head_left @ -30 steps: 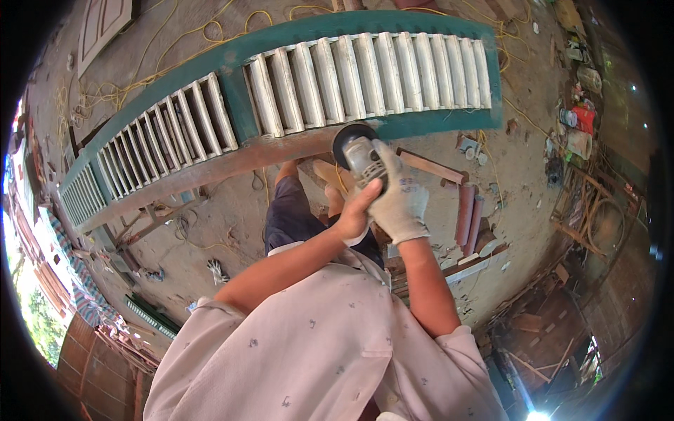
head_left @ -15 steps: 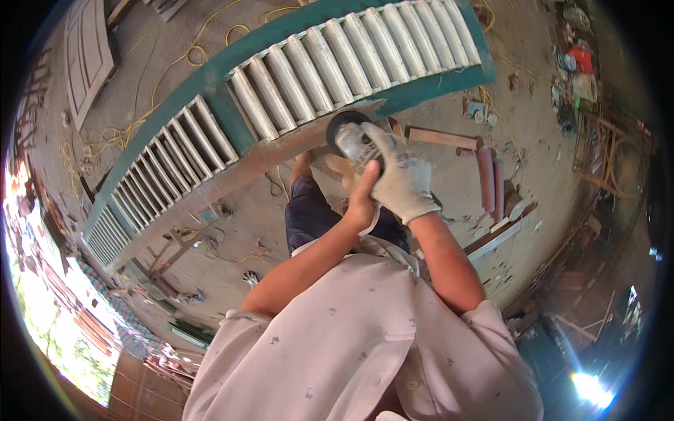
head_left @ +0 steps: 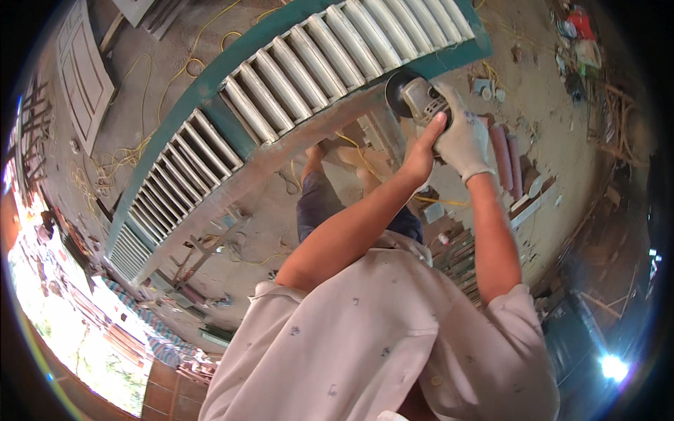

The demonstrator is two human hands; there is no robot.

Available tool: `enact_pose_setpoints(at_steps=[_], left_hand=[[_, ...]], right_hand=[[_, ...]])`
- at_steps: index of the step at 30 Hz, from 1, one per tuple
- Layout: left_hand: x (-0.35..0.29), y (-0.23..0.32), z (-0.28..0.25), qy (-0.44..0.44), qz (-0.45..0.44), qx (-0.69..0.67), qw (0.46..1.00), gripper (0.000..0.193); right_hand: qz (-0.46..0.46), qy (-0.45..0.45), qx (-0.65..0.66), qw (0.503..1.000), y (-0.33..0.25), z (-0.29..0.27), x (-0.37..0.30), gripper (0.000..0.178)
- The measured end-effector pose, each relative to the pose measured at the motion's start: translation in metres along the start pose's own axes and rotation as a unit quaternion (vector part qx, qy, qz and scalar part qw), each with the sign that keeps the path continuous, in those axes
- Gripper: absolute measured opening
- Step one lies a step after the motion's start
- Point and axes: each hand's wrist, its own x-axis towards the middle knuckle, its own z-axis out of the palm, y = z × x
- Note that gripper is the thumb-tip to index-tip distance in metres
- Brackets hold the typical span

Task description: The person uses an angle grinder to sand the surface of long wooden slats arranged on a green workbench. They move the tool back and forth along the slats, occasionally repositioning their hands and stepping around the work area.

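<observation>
While you look down, your left hand (head_left: 423, 149) and gloved right hand (head_left: 462, 137) come together, both wrapped around a small grinder (head_left: 423, 100) out in front of you. Its black disc (head_left: 398, 94) sits at the near edge of a long green shutter (head_left: 235, 126) with whitish slats; whether they touch, I cannot tell.

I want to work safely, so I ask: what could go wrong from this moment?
The grinder's disc appears close to the ends of the pale slats; a slip might scratch them. The left hand grips the grinder not far from the disc, and its thumb looks bare, so a kick could injure it. A yellow cord runs near the person's legs and might snag or trip them.
</observation>
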Motion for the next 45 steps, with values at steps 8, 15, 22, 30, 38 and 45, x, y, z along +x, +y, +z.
enact_pose_setpoints(at_steps=[8,15,22,30,38,45], left_hand=[[-0.078,0.004,-0.072,0.049,0.067,-0.043,0.996,0.065],[-0.157,0.04,-0.106,0.131,0.126,-0.143,0.973,0.076],[-0.205,0.061,-0.125,0.185,0.133,-0.141,0.963,0.088],[-0.208,0.067,-0.141,0.173,0.122,-0.144,0.967,0.087],[-0.157,0.032,-0.116,0.094,0.108,-0.102,0.984,0.076],[-0.198,0.046,-0.138,0.147,0.113,-0.159,0.97,0.085]], right_hand=[[-0.076,-0.057,-0.01,0.995,-0.049,0.059,-0.038,0.072],[-0.142,-0.159,-0.031,0.976,-0.134,0.099,-0.06,0.068],[-0.193,-0.206,-0.019,0.959,-0.178,0.128,-0.077,0.066],[-0.167,-0.222,-0.022,0.96,-0.19,0.132,-0.075,0.067],[-0.135,-0.144,-0.036,0.98,-0.132,0.096,-0.069,0.075],[-0.174,-0.208,0.003,0.963,-0.163,0.129,-0.077,0.071]])
